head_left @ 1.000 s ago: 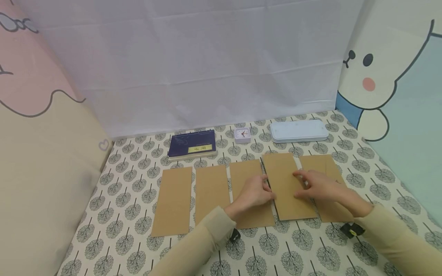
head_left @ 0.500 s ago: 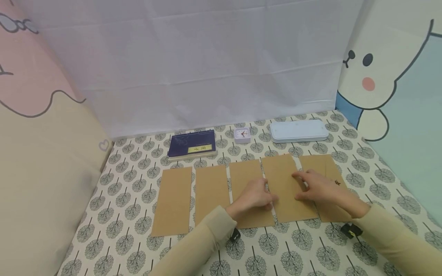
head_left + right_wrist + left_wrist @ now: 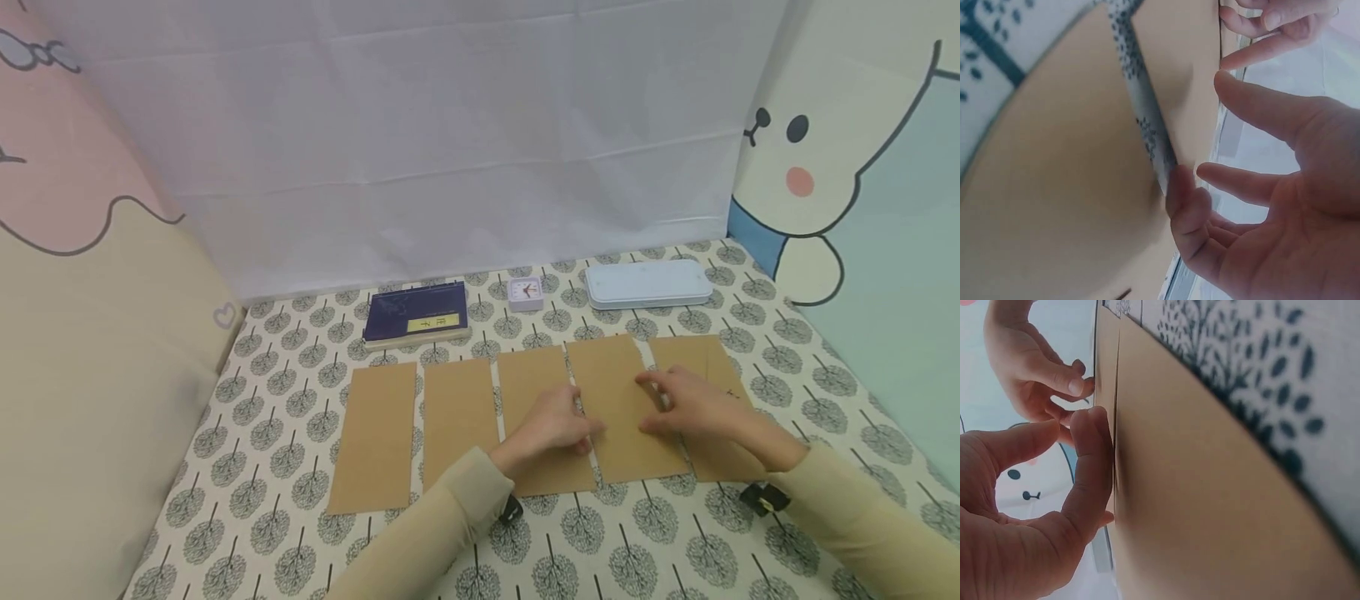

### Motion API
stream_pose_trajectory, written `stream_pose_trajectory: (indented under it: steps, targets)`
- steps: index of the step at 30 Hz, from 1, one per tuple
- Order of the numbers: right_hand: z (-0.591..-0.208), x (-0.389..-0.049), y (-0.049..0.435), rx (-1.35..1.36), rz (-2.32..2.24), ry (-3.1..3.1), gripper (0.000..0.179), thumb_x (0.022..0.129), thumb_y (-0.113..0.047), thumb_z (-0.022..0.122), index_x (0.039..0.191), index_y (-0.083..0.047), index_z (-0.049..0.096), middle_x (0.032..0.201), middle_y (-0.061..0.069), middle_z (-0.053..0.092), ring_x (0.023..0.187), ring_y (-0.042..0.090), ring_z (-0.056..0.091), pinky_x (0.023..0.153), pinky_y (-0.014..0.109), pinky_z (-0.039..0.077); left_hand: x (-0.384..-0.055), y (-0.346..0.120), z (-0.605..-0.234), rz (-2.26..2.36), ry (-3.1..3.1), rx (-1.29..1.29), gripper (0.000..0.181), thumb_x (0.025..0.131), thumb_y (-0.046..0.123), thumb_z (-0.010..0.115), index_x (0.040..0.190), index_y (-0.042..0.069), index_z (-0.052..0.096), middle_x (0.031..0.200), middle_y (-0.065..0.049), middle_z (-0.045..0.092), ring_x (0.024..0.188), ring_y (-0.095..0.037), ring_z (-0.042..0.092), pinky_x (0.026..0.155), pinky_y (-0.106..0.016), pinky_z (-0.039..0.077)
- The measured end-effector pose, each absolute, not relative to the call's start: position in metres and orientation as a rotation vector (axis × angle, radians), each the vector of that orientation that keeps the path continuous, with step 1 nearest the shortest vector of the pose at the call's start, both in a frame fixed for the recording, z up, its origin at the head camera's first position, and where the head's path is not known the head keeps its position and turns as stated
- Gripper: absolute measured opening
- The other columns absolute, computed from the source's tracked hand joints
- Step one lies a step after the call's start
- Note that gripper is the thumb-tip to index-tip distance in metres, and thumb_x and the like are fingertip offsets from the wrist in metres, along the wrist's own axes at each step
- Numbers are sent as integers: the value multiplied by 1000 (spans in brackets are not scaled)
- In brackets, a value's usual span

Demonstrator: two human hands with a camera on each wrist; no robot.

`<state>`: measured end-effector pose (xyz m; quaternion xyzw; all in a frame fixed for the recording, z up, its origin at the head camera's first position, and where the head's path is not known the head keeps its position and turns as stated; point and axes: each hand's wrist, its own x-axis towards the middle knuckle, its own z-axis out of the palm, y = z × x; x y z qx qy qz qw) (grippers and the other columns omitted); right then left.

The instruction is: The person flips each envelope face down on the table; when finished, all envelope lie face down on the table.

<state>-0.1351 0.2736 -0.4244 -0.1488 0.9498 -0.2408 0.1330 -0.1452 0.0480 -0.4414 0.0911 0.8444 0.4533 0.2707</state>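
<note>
In the head view, a row of several brown cardboard rectangles lies on the patterned cloth. My left hand (image 3: 551,421) is low over the third card (image 3: 532,371), its fingertips at the left edge of the fourth card (image 3: 611,367). Opposite it, my right hand (image 3: 686,404) reaches across the fifth card (image 3: 686,354), thumb and index finger apart over the fourth card's right side. A small dark mark shows on the fifth card beside this hand. Both wrist views show relaxed fingers close against the cardboard, with nothing between finger and thumb.
Two more cardboard rectangles, the leftmost card (image 3: 375,433) and its neighbour (image 3: 457,408), complete the left of the row. Behind stand a dark blue book (image 3: 416,312), a small square clock (image 3: 525,294) and a pale blue tin case (image 3: 648,283). A white curtain (image 3: 450,167) hangs at the back.
A second ago the fourth card sat slightly raised, with a dark shadow along its edges. It now lies flat between its neighbours. Both hands have hardly moved.
</note>
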Motion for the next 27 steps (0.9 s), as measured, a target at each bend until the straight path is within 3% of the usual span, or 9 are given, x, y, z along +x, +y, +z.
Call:
stream_pose_trajectory:
  steps: [5, 11, 15, 21, 27]
  targets:
    - [-426, -137, 284, -415, -746, 2777, 73, 74, -36, 81, 129, 3, 52, 95, 17, 51, 74, 21, 49, 60, 34, 45, -144, 52, -438, 1241, 2313, 294, 72, 82, 20, 76, 141, -3, 40, 60, -1, 64, 52, -17, 63, 64, -20, 51]
    - [-428, -137, 298, -405, -722, 2816, 76, 76, -38, 80, 131, 6, 49, 105, 25, 54, 87, 32, 56, 69, 45, 50, -144, 63, -437, 1330, 2320, 309, 67, 80, 19, 78, 137, 0, 46, 70, 6, 66, 57, -13, 64, 65, -20, 50]
    - [-429, -136, 310, -359, -711, 2828, 77, 77, -37, 79, 131, 7, 48, 106, 26, 54, 89, 34, 57, 70, 47, 51, -145, 73, -437, 1342, 2337, 306, 64, 79, 23, 79, 134, 5, 52, 80, 7, 68, 63, -6, 61, 65, -21, 50]
    - [-428, -137, 324, -334, -728, 2841, 80, 76, -40, 79, 131, 9, 46, 103, 25, 56, 85, 33, 58, 68, 46, 51, -148, 94, -438, 1436, 2249, 324, 60, 80, 24, 78, 133, 8, 55, 96, 3, 69, 66, -8, 64, 64, -21, 52]
    - [-426, -142, 337, -342, -764, 2825, 83, 77, -41, 78, 131, 13, 44, 106, 32, 56, 87, 38, 61, 70, 50, 52, -150, 115, -440, 1428, 2259, 327, 55, 81, 27, 78, 129, 9, 58, 98, 3, 69, 64, -3, 62, 65, -20, 51]
